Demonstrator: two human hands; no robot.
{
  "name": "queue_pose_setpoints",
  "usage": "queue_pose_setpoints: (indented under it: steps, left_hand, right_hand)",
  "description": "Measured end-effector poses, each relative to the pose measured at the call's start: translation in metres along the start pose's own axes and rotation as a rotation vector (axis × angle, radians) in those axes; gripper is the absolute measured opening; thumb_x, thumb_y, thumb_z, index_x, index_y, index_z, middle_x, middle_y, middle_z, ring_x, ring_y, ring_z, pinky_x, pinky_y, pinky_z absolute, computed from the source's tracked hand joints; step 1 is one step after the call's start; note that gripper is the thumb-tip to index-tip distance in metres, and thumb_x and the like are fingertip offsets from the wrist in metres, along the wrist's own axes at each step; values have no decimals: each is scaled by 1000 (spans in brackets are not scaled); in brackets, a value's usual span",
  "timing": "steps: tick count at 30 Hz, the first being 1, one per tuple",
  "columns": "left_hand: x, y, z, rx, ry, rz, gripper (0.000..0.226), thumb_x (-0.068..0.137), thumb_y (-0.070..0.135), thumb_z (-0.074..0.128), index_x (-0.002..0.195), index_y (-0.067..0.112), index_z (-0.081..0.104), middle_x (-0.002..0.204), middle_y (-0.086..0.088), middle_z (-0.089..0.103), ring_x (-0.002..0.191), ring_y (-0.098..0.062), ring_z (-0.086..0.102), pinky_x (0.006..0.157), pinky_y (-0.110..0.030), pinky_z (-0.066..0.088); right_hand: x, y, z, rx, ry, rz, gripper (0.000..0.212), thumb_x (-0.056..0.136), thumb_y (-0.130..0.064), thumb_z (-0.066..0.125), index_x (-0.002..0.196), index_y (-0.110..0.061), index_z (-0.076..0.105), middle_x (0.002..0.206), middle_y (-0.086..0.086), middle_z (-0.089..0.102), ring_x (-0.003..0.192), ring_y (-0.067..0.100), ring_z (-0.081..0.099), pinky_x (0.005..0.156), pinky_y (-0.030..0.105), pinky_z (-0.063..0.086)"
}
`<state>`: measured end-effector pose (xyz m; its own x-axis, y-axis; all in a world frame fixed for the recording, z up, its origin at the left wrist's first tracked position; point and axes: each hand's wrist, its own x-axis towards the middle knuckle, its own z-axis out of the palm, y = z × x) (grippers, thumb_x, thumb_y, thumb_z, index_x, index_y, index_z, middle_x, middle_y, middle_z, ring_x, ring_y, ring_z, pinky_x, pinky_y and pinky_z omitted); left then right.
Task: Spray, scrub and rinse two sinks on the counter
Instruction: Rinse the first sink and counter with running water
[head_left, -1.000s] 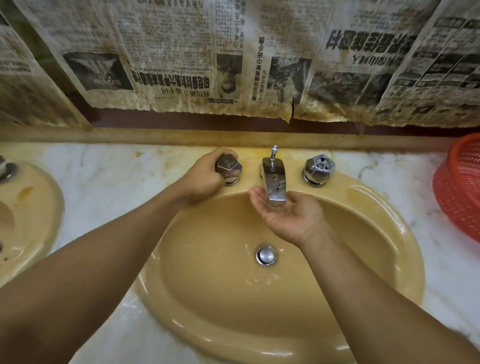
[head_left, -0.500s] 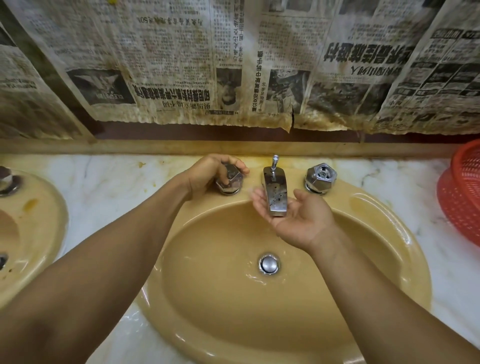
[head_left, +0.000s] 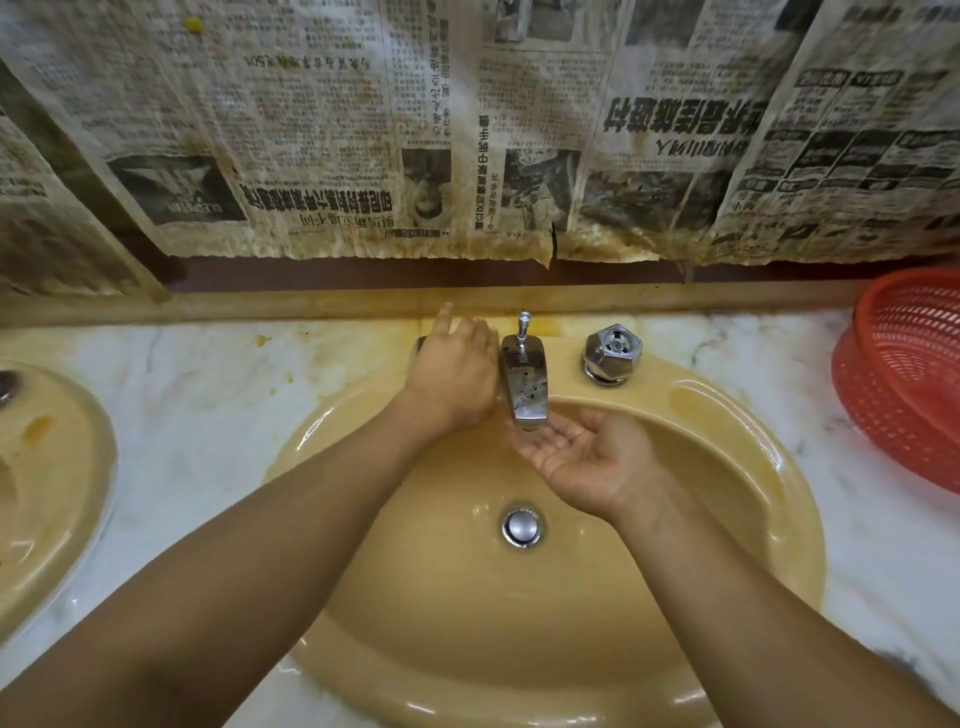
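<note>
2 hands at our faucet spout (head_left: 524, 382) | left hand (head_left: 453, 373) closed over knob beside it | right hand (head_left: 584, 457) cupped open, empty, under it | yellow sink (head_left: 727, 431) below | second sink (head_left: 57, 467) well left

This is a worn washroom or shared wash area. A mustard-yellow oval ceramic basin (head_left: 701, 519) with a tarnished chrome spout (head_left: 525, 382) sits in a stained white marble counter (head_left: 208, 405); a second matching basin (head_left: 52, 483) lies at 9 o'clock. Yellowed old newspaper sheets (head_left: 467, 130) cover the wall at 12 o'clock, and a red perforated plastic basket (head_left: 904, 374) stands at 3 o'clock.
</note>
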<state>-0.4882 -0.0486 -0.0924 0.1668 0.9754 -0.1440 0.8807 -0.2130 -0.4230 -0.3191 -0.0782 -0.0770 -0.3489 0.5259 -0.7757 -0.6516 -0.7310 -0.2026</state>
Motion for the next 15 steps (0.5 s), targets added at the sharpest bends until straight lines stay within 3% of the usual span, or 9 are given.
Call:
queue_pose_setpoints:
  steps: [3,6,10,12,15]
  left_hand:
    - [0,2,-1,199,-21,97,77,105,50,21,158,-6,20,158,-23,39,147,-35,35,126,-59,1]
    - [-15,0,9,284,46,195,73,106,42,10,157,-11,6,165,-31,18,155,-41,17,125,-60,-6]
    - [-51,8,38,238,129,334,67,99,21,1,152,-18,-10,159,-43,-9,154,-52,-2,125,-59,1]
    - [-64,15,58,93,204,367,63,97,12,12,152,-19,3,156,-46,-8,152,-56,-3,125,-61,5]
    - [-67,29,67,-249,360,239,51,94,4,55,142,-11,47,159,-38,24,151,-49,20,123,-58,23]
  right_hand:
    - [-7,-1,1,5,-42,-17,46,110,-24,33,134,11,50,134,32,60,127,45,57,109,55,44]
    - [-11,0,-3,-92,-15,8,49,110,-26,31,128,13,53,131,35,60,122,49,59,111,53,43]
    - [-11,-3,-8,-91,9,21,49,110,-27,31,120,15,54,138,33,53,132,49,52,114,54,40]
    - [-14,-2,-5,-86,-16,20,47,110,-28,33,122,11,57,127,32,58,129,46,55,112,53,43]
    - [-16,5,-3,-131,24,61,50,111,-28,30,106,12,61,113,34,67,105,44,67,95,50,56]
